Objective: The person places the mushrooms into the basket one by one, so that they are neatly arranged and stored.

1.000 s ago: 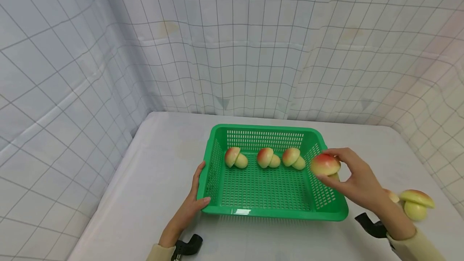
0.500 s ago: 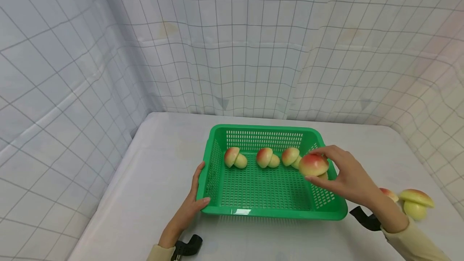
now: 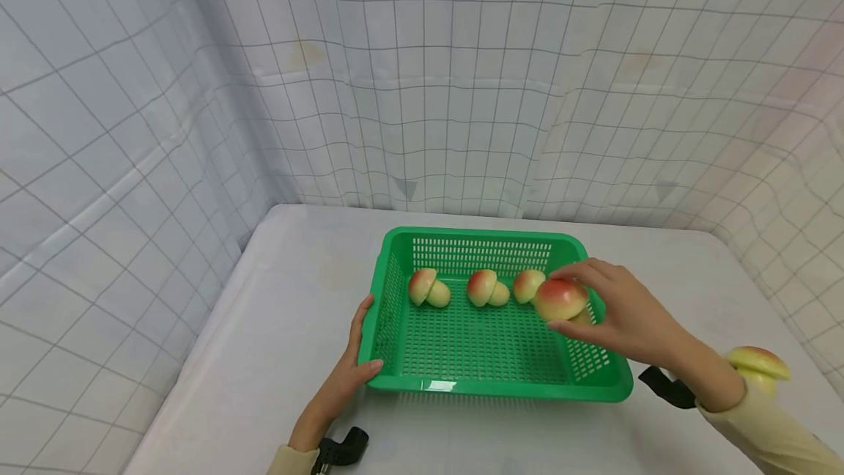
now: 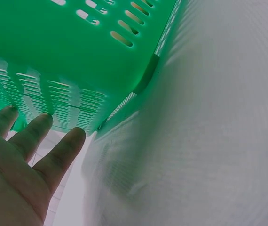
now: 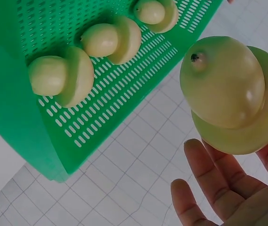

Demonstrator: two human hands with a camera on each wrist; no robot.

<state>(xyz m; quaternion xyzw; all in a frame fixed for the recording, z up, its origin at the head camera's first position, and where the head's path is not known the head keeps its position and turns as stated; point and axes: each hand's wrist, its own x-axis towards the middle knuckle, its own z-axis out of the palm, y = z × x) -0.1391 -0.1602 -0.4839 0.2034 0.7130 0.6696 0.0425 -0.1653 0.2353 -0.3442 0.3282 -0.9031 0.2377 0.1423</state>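
My right hand (image 3: 626, 314) pinches a toy mushroom (image 3: 560, 300) by its red-and-yellow cap, over the right part of a green plastic basket (image 3: 494, 391). In the right wrist view the pale round stem (image 5: 223, 84) of this mushroom faces the camera. Inside the basket, three similar mushrooms lie in a row toward the back: a left one (image 3: 422, 286), a middle one (image 3: 483, 287) and a right one (image 3: 527, 284) partly hidden behind the held one. My left hand (image 3: 339, 380) rests at the basket's front left corner, with straight fingers (image 4: 61, 155) against its outer wall.
Another mushroom (image 3: 758, 363) stands on the white-covered table (image 3: 277, 299) to the right, partly behind my right forearm. White gridded cloth (image 3: 422, 94) hangs behind the table and along both sides.
My right hand has carried the mushroom leftward, from the basket's right rim to over its inside. A mushroom on the table is now hidden by the right forearm. My left hand stays put.
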